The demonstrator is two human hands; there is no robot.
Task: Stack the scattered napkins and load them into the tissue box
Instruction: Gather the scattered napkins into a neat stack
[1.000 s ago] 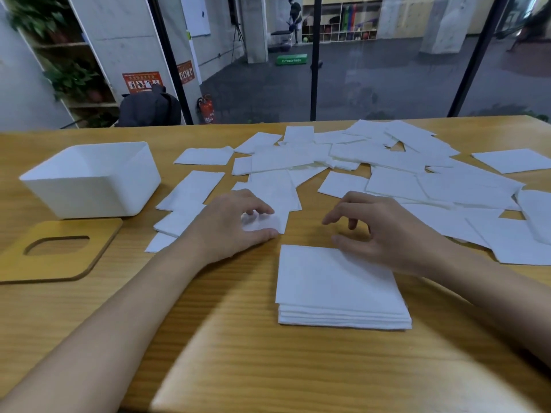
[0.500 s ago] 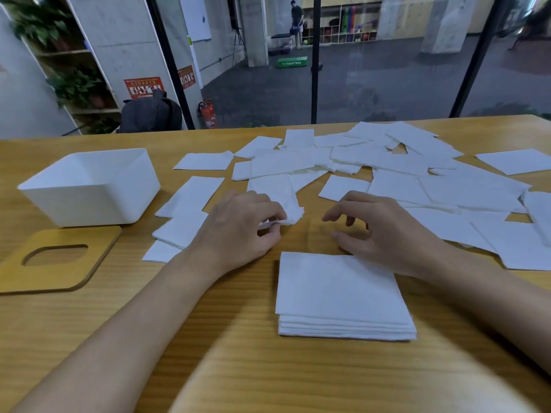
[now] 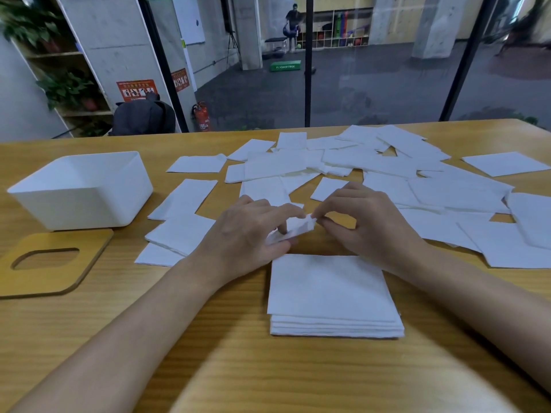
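A neat stack of white napkins [image 3: 331, 296] lies on the wooden table in front of me. Just beyond it, my left hand [image 3: 247, 236] holds a bent white napkin [image 3: 293, 228] lifted off the table. My right hand [image 3: 366, 225] pinches that napkin's right edge between thumb and forefinger. Several loose napkins [image 3: 381, 171] lie scattered across the middle and right of the table, and a few more napkins [image 3: 182, 222] lie to the left of my hands. The empty white tissue box [image 3: 80, 192] stands at the left.
The box's wooden lid [image 3: 89, 263] with an oval slot lies flat in front of the box at the left table edge. Behind the table's far edge is a glass wall with black posts. A person stands far off in the room beyond.
My left hand picked a napkin up off the table and drew it toward the stack. My right hand moved left and took hold of its other edge.
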